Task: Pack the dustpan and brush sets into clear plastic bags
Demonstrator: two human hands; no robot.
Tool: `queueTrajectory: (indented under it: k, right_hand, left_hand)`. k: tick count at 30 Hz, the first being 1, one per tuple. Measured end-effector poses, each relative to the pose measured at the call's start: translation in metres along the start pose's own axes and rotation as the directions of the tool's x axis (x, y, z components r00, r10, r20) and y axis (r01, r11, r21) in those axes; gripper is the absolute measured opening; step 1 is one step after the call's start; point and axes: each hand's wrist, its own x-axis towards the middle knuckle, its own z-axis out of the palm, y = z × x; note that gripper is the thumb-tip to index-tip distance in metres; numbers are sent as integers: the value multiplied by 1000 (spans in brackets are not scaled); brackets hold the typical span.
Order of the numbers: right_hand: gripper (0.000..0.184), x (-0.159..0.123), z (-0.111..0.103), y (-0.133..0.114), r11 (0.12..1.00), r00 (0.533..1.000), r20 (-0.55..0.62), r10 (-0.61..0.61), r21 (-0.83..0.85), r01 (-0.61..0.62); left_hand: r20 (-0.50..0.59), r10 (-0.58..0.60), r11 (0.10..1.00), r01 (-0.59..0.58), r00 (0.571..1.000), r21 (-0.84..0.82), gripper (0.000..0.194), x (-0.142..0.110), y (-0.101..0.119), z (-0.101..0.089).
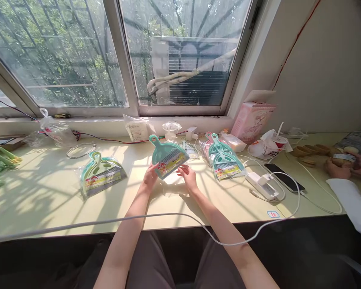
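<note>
A turquoise dustpan with a grey-bristled brush (pixel 168 158), packed in clear plastic with a yellow label, is raised above the table in front of me. My left hand (pixel 151 176) grips its lower left corner. Close to its lower right edge is my right hand (pixel 187 178), fingers apart and bent slightly; whether the fingertips touch the plastic I cannot make out. Another packed dustpan set (pixel 102 173) lies on the table at the left. To the right, more sets overlap in a pile, a turquoise one (pixel 227 164) on top.
A white cable crosses low in front of my forearms to a power strip (pixel 262 186) and a phone (pixel 284 176). Along the window sit a plastic cup (pixel 171 129), a bag (pixel 137 129) and a pink box (pixel 253 120). At far right, another person's hands (pixel 339 166) hold a round object.
</note>
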Motion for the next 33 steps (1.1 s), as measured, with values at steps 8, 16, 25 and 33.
queueTrajectory:
  k: [8, 16, 25, 33]
  right_hand:
    - [59, 11, -8, 2, 989, 990, -100, 97, 121, -85]
    - [54, 6, -9, -17, 983, 990, -18, 137, 126, -134]
    - [48, 10, -13, -29, 979, 981, 43, 189, 75, -192]
    - [53, 9, -13, -26, 989, 991, 36, 131, 68, -134]
  left_hand:
    - [261, -120, 985, 82, 958, 149, 61, 7, -13, -6]
    - [-225, -110, 988, 132, 968, 86, 62, 12, -1, 1]
    - [-225, -2, 994, 26, 974, 104, 52, 11, 21, -9]
    - [-306, -13, 996, 40, 952, 83, 34, 10, 18, -4]
